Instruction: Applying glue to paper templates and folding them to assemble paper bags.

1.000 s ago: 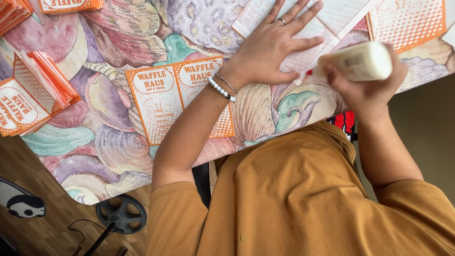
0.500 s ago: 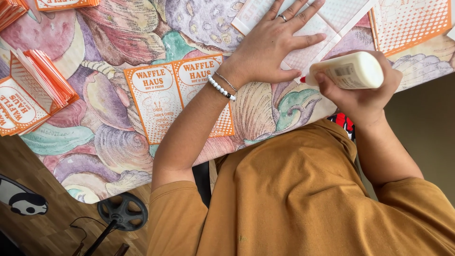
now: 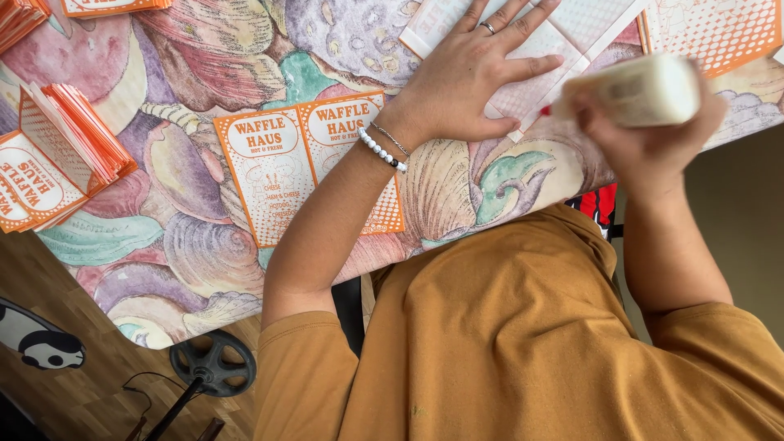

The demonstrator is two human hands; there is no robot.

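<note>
Starting at the left edge of the view, a fanned stack of orange-and-white folded leaflets (image 3: 61, 159) rests on the counter (image 3: 163, 245), which is covered with a cloth printed in pastel seashells. Another orange stack (image 3: 114, 6) lies at the top edge, and a further pile (image 3: 18, 18) shows in the top left corner. Near the middle, an opened orange leaflet (image 3: 306, 175) lies flat, partly under the forearm, which wears a white bead bracelet (image 3: 380, 150). The left hand (image 3: 478, 77) is spread open, palm down, pressing on a pale sheet of printed paper (image 3: 572, 33); a ring sits on one finger. Just right of it, the right hand (image 3: 645, 143) is clenched around a cream-coloured glue bottle (image 3: 633, 90), held sideways with its red tip (image 3: 545, 110) pointing at the edge of the pale sheet, close to the left thumb; the bottle is blurred. Another orange dotted sheet (image 3: 710, 33) lies at the top right. Below the counter, a mustard shirt (image 3: 523, 343) fills the lower frame, with a wooden floor (image 3: 90, 392) at the left.
</note>
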